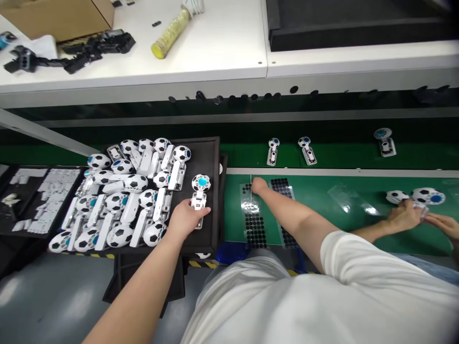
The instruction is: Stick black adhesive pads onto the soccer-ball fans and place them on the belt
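Observation:
My left hand (186,217) grips the body of a white device with a football-patterned head (201,183), at the right side of a black tray (204,153). The device's open-looking back and a blue disc on its head face up. Many like devices (122,200) lie in rows to the left of this hand. My right hand (258,185) is closed at the upper part of a clear sheet of black round pads (255,224). A thin pale stick (251,198) shows at its fingertips; the fingers themselves are partly hidden. Another pad sheet (283,188) lies partly under my right forearm.
Football-headed devices (272,153) lie on the green belt's far side. At right, a co-worker's hands (407,217) handle a device. A white shelf (222,57) with a carton (60,19) crosses above. Another black tray (36,191) holds small white parts at far left.

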The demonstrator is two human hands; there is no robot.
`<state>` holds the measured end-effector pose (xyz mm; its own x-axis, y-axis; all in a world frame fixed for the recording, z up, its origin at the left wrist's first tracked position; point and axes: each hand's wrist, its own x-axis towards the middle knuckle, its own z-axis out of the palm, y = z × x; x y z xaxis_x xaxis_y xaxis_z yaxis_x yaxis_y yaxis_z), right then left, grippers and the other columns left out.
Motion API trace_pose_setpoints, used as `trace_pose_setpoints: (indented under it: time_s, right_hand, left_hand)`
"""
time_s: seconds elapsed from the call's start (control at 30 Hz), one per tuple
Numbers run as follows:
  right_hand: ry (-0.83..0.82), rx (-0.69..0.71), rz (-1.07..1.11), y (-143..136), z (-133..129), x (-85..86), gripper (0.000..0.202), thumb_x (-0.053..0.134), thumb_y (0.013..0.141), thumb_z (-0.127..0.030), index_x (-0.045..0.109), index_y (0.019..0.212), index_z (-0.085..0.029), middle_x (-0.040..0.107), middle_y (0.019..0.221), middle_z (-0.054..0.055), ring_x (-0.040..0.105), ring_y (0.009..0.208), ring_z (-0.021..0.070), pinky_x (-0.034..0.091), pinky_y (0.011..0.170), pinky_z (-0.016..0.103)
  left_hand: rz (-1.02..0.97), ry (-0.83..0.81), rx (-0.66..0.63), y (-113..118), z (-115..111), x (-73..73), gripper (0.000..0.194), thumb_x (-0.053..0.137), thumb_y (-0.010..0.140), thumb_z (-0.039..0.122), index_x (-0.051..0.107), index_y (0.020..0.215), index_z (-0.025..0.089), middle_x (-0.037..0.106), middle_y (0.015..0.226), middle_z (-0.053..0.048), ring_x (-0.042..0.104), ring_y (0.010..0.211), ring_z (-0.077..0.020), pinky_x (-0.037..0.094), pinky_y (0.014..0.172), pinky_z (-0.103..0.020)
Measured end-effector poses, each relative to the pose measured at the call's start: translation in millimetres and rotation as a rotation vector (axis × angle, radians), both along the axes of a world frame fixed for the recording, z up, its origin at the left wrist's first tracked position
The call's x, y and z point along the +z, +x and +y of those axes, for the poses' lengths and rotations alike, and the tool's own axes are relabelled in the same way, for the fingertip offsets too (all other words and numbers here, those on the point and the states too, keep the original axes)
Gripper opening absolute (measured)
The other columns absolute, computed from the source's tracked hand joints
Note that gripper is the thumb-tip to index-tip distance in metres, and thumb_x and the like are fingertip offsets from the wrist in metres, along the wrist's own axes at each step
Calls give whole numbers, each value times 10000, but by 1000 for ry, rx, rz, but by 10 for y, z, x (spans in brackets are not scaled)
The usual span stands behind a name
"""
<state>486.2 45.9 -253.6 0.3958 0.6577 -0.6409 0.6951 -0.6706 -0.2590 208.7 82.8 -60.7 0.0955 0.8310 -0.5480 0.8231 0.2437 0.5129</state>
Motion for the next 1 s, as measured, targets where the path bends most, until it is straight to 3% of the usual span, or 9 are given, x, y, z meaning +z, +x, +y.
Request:
trace_pose_setpoints:
  time_s: [0.07,0.17,0.27,0.37,0.43,0.53,0.63,0.73,1.0]
  right_hand:
    - [21,7,29,-21,-39,132,315,638,932,-337,627,1151,-111,630,1183,118,631,1042,213,540,905,408]
    - [101,18,82,-79,-134,396,266,633,935,-324,644,1098,-115,648,1148,102,635,1032,207,534,911,411]
    - [227,24,171,-187,-227,798,189,637,915,-235,660,1063,-120,696,1030,88,661,955,185,530,882,357]
    - [371,29,297,-333,-351,1427,264,639,883,-211,658,1142,-164,733,966,50,686,878,160,528,809,276]
    - [484,51,385,-434,-457,1954,202,621,890,-286,700,1057,-203,740,951,20,687,846,154,528,771,266]
    - [757,242,574,-576,-580,2711,116,620,861,-229,731,868,-196,726,940,29,672,842,159,520,743,268]
    - [810,421,510,-685,-605,3184,129,620,837,-137,736,808,-188,713,876,26,651,815,147,491,731,258]
    - [731,545,368,-746,-581,3348,159,604,841,-98,742,832,-175,716,820,21,640,759,147,464,705,261]
    - [680,692,216,-833,-592,3402,182,568,858,-99,736,873,-165,725,888,27,640,781,166,432,686,275]
  left_hand:
    - [-136,-81,99,-23,-84,29,398,730,704,466,628,911,142,706,868,-134,687,882,-325,531,770,-416]
    - [-352,-161,217,-32,-285,142,402,639,778,468,542,1025,167,692,973,-104,697,847,-244,571,698,-366]
    - [-554,-263,283,-12,-489,355,455,696,740,416,498,1076,183,665,993,-72,668,747,-184,587,641,-355]
    - [-756,-334,333,56,-626,593,506,752,707,330,496,1120,190,637,940,-37,616,698,-144,579,609,-322]
    - [-813,-327,332,123,-679,728,510,734,707,278,490,1147,196,629,920,-26,607,700,-143,566,590,-298]
    - [-823,-291,281,214,-729,870,495,659,709,224,494,1174,200,607,841,-3,584,640,-139,523,541,-270]
    - [-796,-205,184,250,-759,943,506,642,696,199,523,1187,194,609,837,-4,574,639,-140,507,572,-273]
    - [-794,-123,103,237,-774,972,490,643,698,189,554,1180,181,638,920,-34,598,748,-166,514,661,-289]
    - [-801,-75,56,178,-795,966,453,619,732,182,558,1182,186,650,1020,-49,610,870,-190,505,729,-293]
